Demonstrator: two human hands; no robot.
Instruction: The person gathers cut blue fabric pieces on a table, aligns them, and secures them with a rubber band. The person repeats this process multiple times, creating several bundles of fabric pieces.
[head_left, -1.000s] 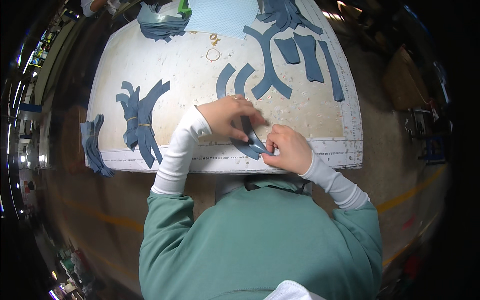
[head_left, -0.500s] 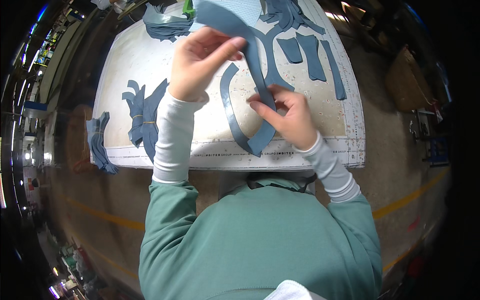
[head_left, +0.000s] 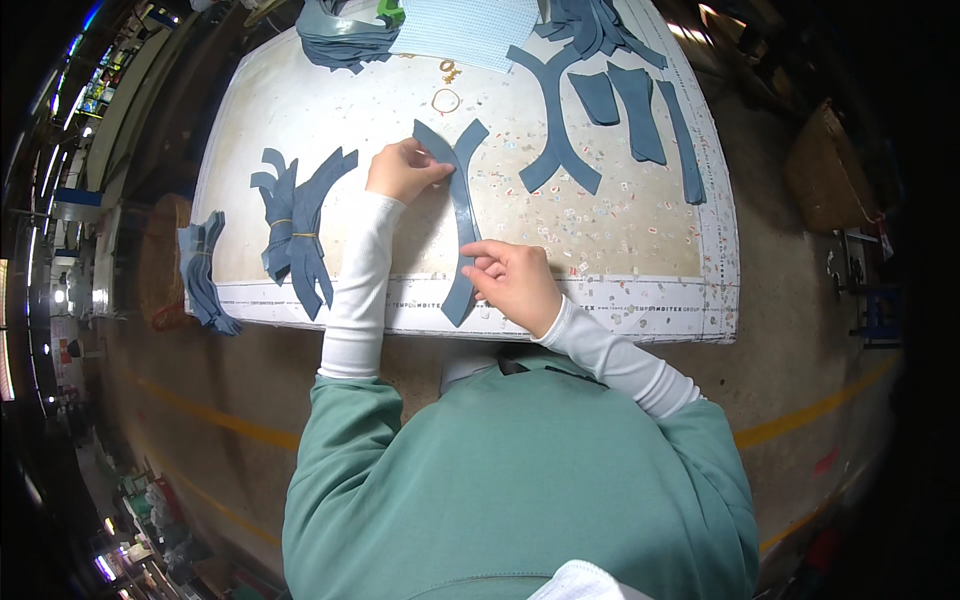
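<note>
A curved blue-grey strip [head_left: 433, 140] of leather-like material lies back to back with a second curved strip [head_left: 474, 136]; they meet along the middle and fork at the far end. My left hand [head_left: 408, 170] pinches the first strip near its far end, thumb on top. Farther down, my right hand [head_left: 515, 285] has thumb and fingertips closed at the edge of the strips, just above their near end [head_left: 458, 303]. To the right, a similar pair [head_left: 553, 115] of strips lies flat in an X-like shape.
Bundles [head_left: 292, 235] tied with bands lie at the left, another bundle [head_left: 203, 270] at the table's left edge. Several loose pieces [head_left: 636, 110] lie at the right. Rubber bands [head_left: 446, 100], a dotted sheet [head_left: 465, 30] and strip piles [head_left: 345, 42] are at the far side.
Both hands have come down and toward the left, lowering the raised strip onto the table against the other one. The rubber bands and the X-like pair now show uncovered.
</note>
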